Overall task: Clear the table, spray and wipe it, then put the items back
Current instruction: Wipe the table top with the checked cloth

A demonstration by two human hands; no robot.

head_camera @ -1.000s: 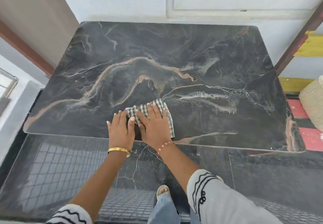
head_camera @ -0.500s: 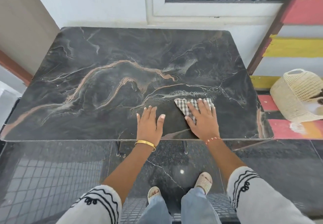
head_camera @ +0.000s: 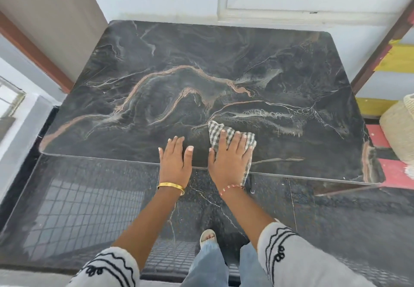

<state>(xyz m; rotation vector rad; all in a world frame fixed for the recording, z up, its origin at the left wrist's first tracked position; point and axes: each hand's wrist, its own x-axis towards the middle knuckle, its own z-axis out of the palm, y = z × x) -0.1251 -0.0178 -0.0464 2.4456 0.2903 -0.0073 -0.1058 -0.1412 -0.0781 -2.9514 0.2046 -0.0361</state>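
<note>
Fingers [head_camera: 233, 140] of the right hand [head_camera: 228, 161] press flat on a checked cloth [head_camera: 216, 130] at the table's [head_camera: 201, 47] near edge. Left hand [head_camera: 175, 159] rests flat beside it, fingers straight. No writing shows on the dark marble; a woven basket [head_camera: 401, 130] sits right.

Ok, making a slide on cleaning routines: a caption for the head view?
Right hand presses a checked cloth on the marble table; left hand lies flat beside.

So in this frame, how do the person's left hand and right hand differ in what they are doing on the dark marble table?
The left hand lies flat on the bare dark marble table; the right hand presses a checked grey-and-white cloth onto it. The left wrist wears a gold bangle; the right wrist wears a red-and-white beaded thread. Both hands have straight fingers and sit near the table's front edge.
</note>
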